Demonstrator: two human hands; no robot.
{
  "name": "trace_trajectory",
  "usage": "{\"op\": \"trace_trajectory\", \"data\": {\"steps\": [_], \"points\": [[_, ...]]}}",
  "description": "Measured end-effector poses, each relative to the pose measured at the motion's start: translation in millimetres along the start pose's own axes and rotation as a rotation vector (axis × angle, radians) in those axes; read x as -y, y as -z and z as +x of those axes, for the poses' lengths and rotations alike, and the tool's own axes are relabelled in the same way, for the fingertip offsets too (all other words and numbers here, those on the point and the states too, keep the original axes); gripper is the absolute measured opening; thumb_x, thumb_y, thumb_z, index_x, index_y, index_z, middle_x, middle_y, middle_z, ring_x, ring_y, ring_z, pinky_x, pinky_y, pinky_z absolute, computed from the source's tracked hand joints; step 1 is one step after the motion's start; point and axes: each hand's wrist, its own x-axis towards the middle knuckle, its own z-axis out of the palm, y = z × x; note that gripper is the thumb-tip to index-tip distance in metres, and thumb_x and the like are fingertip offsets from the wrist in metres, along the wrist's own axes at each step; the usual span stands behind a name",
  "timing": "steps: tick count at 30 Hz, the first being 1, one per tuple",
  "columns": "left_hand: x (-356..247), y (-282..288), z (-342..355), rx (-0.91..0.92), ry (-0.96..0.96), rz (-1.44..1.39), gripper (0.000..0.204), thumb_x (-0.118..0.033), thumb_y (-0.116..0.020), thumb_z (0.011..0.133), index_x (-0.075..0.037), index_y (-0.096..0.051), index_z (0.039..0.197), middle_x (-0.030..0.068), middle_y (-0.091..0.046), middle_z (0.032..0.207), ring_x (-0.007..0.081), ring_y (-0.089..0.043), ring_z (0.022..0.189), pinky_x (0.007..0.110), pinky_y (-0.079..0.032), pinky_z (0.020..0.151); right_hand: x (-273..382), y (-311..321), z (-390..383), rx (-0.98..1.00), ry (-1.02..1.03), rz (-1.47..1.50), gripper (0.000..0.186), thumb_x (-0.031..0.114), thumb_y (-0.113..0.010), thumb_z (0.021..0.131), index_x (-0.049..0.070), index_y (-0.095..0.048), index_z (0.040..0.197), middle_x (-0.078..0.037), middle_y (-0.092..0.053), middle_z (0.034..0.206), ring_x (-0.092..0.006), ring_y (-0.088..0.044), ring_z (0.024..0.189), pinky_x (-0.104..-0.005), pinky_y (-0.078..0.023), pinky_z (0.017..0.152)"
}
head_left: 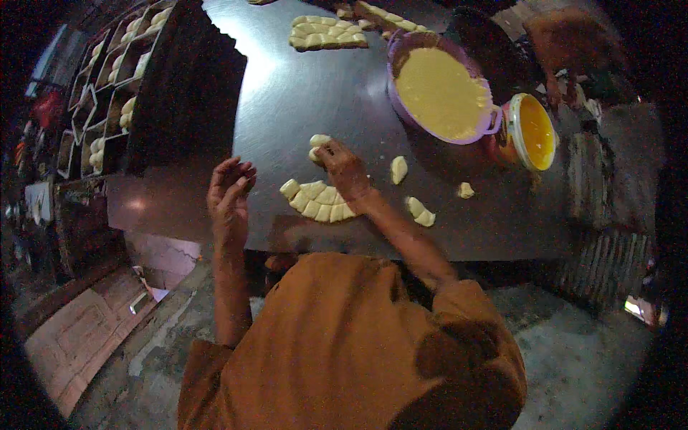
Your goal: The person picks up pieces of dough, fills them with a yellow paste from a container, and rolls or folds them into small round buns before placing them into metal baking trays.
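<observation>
My right hand (342,168) has its fingers closed on small pale dough pieces (319,142) on the steel table (322,86). My left hand (229,190) hangs at the table's left, fingers loosely bent and apart, holding nothing. Below my right hand lies a curved strip of cut dough (317,204), partly hidden by it. Loose dough pieces lie to the right: one (399,169), a smaller one (466,190) and another (421,213).
A purple basin of yellow mixture (437,89) and a yellow bucket (534,132) stand at right. Dough slabs (326,32) lie at the back. Tins with dough (118,72) are stacked at left. Another person (552,43) is at upper right.
</observation>
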Motion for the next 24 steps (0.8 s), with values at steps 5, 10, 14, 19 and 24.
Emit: {"op": "trace_trajectory", "data": {"steps": [5, 10, 14, 19, 24], "points": [[14, 8, -10, -0.055, 0.077, 0.073, 0.032, -0.003, -0.061, 0.087, -0.003, -0.056, 0.119, 0.0108, -0.062, 0.111, 0.021, -0.06, 0.105, 0.034, -0.047, 0.094, -11, 41, -34, -0.216, -0.314, -0.008, 0.03, 0.012, -0.067, 0.084, 0.004, -0.063, 0.112, -0.016, -0.06, 0.105, -0.0347, -0.062, 0.093, -0.0435, -0.052, 0.077], [30, -23, -18, -0.035, 0.194, 0.123, 0.027, -0.004, -0.062, 0.088, -0.003, -0.058, 0.114, 0.0089, -0.063, 0.108, 0.0193, -0.061, 0.101, 0.032, -0.048, 0.092, -21, 69, -62, -0.206, -0.765, -0.375, 0.029, 0.016, -0.063, 0.086, 0.001, -0.062, 0.111, -0.018, -0.059, 0.101, -0.0373, -0.061, 0.094, -0.0457, -0.05, 0.078], [46, -72, -19, 0.172, 0.221, 0.212, 0.02, -0.005, -0.061, 0.089, -0.005, -0.061, 0.109, 0.0063, -0.064, 0.104, 0.0164, -0.061, 0.098, 0.031, -0.048, 0.089, -35, 49, -64, -0.147, -0.769, -0.365, 0.027, 0.013, -0.067, 0.083, 0.001, -0.065, 0.107, -0.016, -0.063, 0.093, -0.038, -0.062, 0.088, -0.044, -0.05, 0.073], [42, -150, -31, 0.353, -0.149, 0.59, 0.018, -0.004, -0.061, 0.087, -0.004, -0.062, 0.105, 0.0088, -0.064, 0.103, 0.0202, -0.062, 0.097, 0.03, -0.046, 0.089, -52, 62, -77, -0.419, -0.761, 0.403, 0.03, 0.011, -0.058, 0.089, -0.002, -0.061, 0.116, -0.015, -0.065, 0.1, -0.0269, -0.063, 0.086, -0.0386, -0.05, 0.076], [40, -227, -46, 0.532, -1.042, 1.008, 0.023, -0.007, -0.069, 0.076, -0.005, -0.065, 0.099, 0.0125, -0.064, 0.098, 0.0285, -0.064, 0.092, 0.036, -0.051, 0.085, 11, 133, -107, -0.349, -0.862, 1.497, 0.035, 0.014, -0.055, 0.092, -0.004, -0.058, 0.122, -0.011, -0.066, 0.104, -0.0226, -0.063, 0.088, -0.0358, -0.051, 0.076]]}}
